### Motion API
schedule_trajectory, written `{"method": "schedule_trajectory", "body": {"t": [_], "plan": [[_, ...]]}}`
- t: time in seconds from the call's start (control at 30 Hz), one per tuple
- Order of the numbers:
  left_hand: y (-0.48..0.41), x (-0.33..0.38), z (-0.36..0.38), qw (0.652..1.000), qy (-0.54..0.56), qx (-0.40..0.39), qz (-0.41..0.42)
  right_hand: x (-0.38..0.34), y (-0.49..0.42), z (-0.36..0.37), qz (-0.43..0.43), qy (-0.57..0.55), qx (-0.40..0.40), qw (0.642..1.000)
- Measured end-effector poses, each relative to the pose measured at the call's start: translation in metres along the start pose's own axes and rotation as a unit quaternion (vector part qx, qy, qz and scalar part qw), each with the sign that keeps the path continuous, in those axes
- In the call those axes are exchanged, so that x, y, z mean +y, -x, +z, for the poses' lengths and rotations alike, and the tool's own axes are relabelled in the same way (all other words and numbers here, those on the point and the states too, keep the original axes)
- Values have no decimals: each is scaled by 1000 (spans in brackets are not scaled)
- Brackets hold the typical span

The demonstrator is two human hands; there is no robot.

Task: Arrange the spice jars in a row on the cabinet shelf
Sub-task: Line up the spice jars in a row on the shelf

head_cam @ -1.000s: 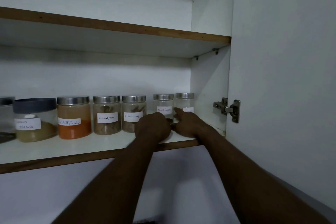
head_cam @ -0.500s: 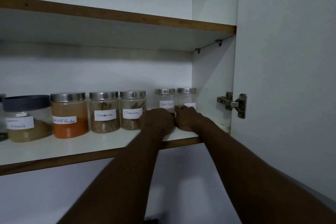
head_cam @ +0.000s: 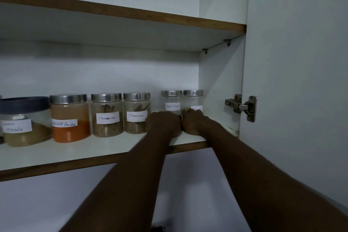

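**Q:** How do the spice jars stand, and where?

**A:** All stand upright on the cabinet shelf [head_cam: 94, 149], long axes vertical, lids up, paper labels facing out. Take the black pepper jar [head_cam: 171, 102] as reference. The end jar [head_cam: 193, 100] stands just right of it, the two lids nearly touching. To its left, past a gap, comes the nearer cinnamon jar [head_cam: 136, 113]. The farther cinnamon jar [head_cam: 106, 115] is close beside that one, then the red chilli powder jar [head_cam: 69, 117]. Last is a wider masala jar [head_cam: 24, 120] with a dark lid. All four sit nearer the shelf's front edge than the black pepper jar does.

**Q:** And the hands?

**A:** The left hand [head_cam: 162, 124] lies before the black pepper jar's lower half, its back to the camera. Its fingers are curled and hidden, so whether they grip the jar cannot be told. The right hand [head_cam: 194, 123] is just right of it, the two hands meeting at the knuckles. Its fingertips [head_cam: 190, 112] lie over the end jar's label. Whether that hand closes round the jar cannot be told either.

**Q:** What room is there to move?

**A:** Right of the black pepper jar, beyond the end jar, a narrow strip of shelf ends at the cabinet side wall [head_cam: 220, 84]. The hinge [head_cam: 243, 107] and the open cabinet door [head_cam: 301, 81] lie farther right. In front of the jar, bare shelf runs to the brown front edge, which both forearms cross. Above it, open height reaches the upper shelf [head_cam: 122, 11]. The left hand partly covers the gap on its left.
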State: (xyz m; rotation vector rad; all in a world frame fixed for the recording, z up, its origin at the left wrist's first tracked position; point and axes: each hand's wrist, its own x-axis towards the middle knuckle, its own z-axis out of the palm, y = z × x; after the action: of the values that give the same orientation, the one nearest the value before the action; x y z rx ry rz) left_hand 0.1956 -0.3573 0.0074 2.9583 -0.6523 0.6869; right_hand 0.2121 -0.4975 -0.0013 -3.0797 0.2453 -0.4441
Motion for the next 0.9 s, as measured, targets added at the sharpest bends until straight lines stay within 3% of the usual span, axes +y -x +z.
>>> {"method": "schedule_trajectory", "body": {"t": [0.23, 0.57, 0.73, 0.9], "plan": [[-2, -1, 4, 1000, 5, 20, -7, 2, 0, 0, -1, -53, -1, 999], [2, -2, 4, 999, 30, 36, -12, 3, 12, -5, -18, -151, 70, 986], [28, -5, -8, 995, 94, 39, -6, 1, 23, -9, -44, -156, 111, 981], [78, -59, -18, 957, 217, 152, -119, -8, 39, -19, -106, -185, 93, 973]]}}
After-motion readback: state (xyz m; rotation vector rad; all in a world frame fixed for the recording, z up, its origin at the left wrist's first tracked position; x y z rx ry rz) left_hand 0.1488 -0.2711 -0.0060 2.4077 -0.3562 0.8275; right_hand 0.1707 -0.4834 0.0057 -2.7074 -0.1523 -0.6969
